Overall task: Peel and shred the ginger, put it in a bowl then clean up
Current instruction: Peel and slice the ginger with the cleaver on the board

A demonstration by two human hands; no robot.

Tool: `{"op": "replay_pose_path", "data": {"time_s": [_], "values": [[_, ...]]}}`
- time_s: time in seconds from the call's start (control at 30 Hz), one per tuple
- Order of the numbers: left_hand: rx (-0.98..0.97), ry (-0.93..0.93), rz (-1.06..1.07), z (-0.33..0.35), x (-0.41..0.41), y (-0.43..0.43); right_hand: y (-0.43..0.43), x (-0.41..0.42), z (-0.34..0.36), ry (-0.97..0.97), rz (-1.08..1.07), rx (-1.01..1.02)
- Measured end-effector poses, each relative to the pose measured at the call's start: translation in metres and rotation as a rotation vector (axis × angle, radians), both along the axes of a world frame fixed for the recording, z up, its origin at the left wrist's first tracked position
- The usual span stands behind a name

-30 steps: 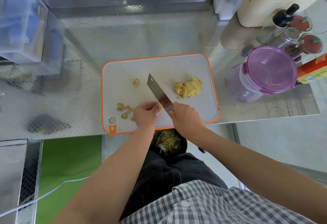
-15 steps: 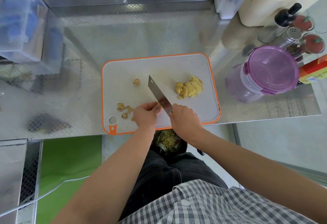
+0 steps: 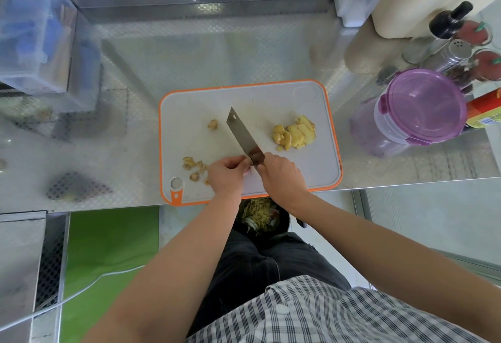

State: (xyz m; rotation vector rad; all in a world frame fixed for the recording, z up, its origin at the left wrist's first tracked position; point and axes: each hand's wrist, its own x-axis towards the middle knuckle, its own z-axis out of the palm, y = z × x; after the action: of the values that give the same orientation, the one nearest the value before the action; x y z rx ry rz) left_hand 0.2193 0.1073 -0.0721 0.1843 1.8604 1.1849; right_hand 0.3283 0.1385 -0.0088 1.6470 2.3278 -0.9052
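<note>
A white cutting board [image 3: 271, 98] with an orange rim lies on the steel counter. Peeled ginger slices [image 3: 294, 133] are piled at its right side. Brown peel scraps [image 3: 193, 167] lie at its lower left, and one small bit [image 3: 213, 124] sits further up. My right hand [image 3: 282, 176] grips the handle of a cleaver [image 3: 242, 133], blade pointing up-left. My left hand [image 3: 226, 176] has its fingers curled against the blade's base; whatever piece they pinch there is hidden.
A purple-lidded container [image 3: 414, 109] stands right of the board, with bottles and shakers [image 3: 458, 47] behind it. A clear plastic box [image 3: 32, 39] sits at far left. Below the counter edge is a bin [image 3: 261, 216] with scraps.
The cleaver and both hands have barely shifted; the blade stays at the same angle by my left fingers.
</note>
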Motion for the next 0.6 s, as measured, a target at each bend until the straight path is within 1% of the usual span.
{"op": "replay_pose_path", "data": {"time_s": [0.17,0.6], "values": [[0.025,-0.064,0.020,0.002,0.001,0.000,-0.004,0.013,0.011,0.020,-0.001,0.003],[0.016,-0.047,0.025,0.001,0.000,0.002,-0.005,0.008,0.011,-0.029,0.016,-0.009]]}}
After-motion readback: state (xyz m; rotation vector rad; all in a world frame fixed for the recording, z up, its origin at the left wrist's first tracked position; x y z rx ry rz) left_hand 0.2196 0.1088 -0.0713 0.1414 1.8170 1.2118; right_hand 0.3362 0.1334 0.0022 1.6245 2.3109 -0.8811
